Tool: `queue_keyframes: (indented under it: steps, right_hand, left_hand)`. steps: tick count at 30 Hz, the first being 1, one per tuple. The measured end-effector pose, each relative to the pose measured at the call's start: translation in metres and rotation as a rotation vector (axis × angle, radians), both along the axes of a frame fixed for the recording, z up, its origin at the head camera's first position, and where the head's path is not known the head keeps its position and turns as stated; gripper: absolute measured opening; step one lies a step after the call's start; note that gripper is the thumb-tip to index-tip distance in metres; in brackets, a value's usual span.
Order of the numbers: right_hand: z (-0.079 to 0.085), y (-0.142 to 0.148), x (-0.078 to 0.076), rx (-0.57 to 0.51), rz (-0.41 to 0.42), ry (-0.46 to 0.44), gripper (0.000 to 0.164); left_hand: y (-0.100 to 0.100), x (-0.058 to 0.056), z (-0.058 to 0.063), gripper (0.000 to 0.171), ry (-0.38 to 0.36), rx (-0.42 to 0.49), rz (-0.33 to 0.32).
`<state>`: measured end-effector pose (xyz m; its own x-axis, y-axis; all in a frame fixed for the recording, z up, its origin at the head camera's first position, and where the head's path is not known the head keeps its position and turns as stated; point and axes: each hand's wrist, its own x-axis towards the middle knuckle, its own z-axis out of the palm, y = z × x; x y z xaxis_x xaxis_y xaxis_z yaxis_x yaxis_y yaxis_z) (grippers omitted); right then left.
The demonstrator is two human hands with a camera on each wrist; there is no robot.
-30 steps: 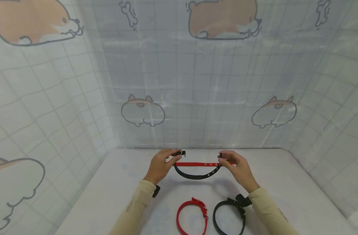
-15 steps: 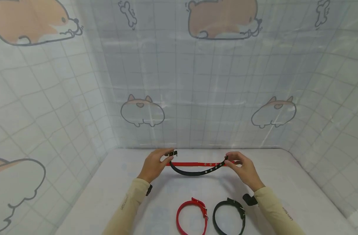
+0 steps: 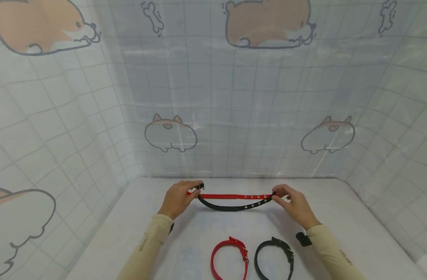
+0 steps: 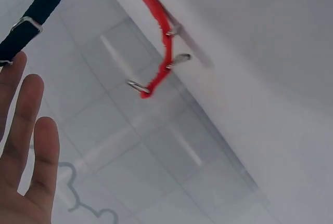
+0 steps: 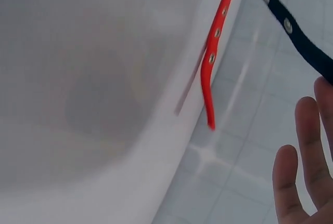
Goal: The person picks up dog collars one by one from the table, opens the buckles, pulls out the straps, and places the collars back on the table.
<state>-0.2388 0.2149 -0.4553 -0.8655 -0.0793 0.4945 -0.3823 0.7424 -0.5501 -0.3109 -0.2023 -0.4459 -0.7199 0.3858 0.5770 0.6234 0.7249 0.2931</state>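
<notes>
An unbuckled black collar (image 3: 224, 208) hangs in a shallow sag between my two hands above the table. My left hand (image 3: 175, 199) pinches its buckle end, and metal hardware on the collar (image 4: 39, 11) shows in the left wrist view. At the other end, my right hand (image 3: 298, 207) pinches the tip past a row of metal eyelets. An unbuckled red collar (image 3: 220, 196) lies stretched out straight on the table just behind the black one. Its ringed buckle end appears in the left wrist view and its eyelet tip in the right wrist view.
Nearer to me on the white table (image 3: 115, 241) lie two collars fastened into loops, a red looped collar (image 3: 213, 258) and a black looped collar (image 3: 257, 258). A tile-patterned curtain (image 3: 248, 97) with cartoon dogs rises along the back and both sides.
My hands have moved apart, the left one leftward and the right one rightward, and slightly lower. The black collar between them has stretched into a wider, flatter sag.
</notes>
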Motion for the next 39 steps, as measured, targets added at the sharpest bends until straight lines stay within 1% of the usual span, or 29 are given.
queue_keyframes:
  steps: [2,8,14,20,23,25,30,33,35,37,39]
  right_hand:
    - [0.000,0.003,0.001,0.019,-0.010,-0.012,0.025]
    - [-0.002,0.014,0.001,0.059,-0.054,-0.117,0.022]
    - [-0.006,0.023,0.004,0.145,-0.077,-0.198,0.016]
    - [-0.008,0.028,0.010,0.196,-0.078,-0.323,0.017]
    - [-0.007,0.028,0.011,0.199,-0.068,-0.357,0.019]
    - [-0.007,0.027,0.012,0.194,-0.067,-0.354,0.020]
    - [-0.005,0.025,0.014,0.176,-0.063,-0.289,0.024]
    - [-0.003,0.024,0.016,0.170,-0.070,-0.255,0.025]
    - [-0.001,0.023,0.017,0.168,-0.076,-0.237,0.025]
    - [0.000,0.022,0.018,0.163,-0.079,-0.210,0.026]
    - [0.001,0.020,0.019,0.159,-0.075,-0.169,0.026]
  left_hand:
    - [-0.004,0.000,-0.002,0.038,0.003,-0.015,0.030]
    - [-0.018,0.000,-0.004,0.031,-0.032,-0.037,0.104]
    - [-0.031,0.001,-0.006,0.023,-0.137,-0.047,0.174]
    - [-0.038,0.002,-0.011,0.022,-0.246,-0.145,0.262]
    - [-0.039,0.003,-0.012,0.022,-0.284,-0.167,0.273]
    - [-0.039,0.004,-0.011,0.022,-0.297,-0.169,0.271]
    - [-0.038,0.008,-0.007,0.026,-0.286,-0.182,0.273]
    - [-0.035,0.012,-0.001,0.028,-0.241,-0.191,0.263]
    - [-0.030,0.016,0.004,0.027,-0.193,-0.170,0.239]
    - [-0.022,0.020,0.008,0.025,-0.143,-0.143,0.200]
    - [-0.012,0.027,0.013,0.023,-0.116,-0.113,0.148]
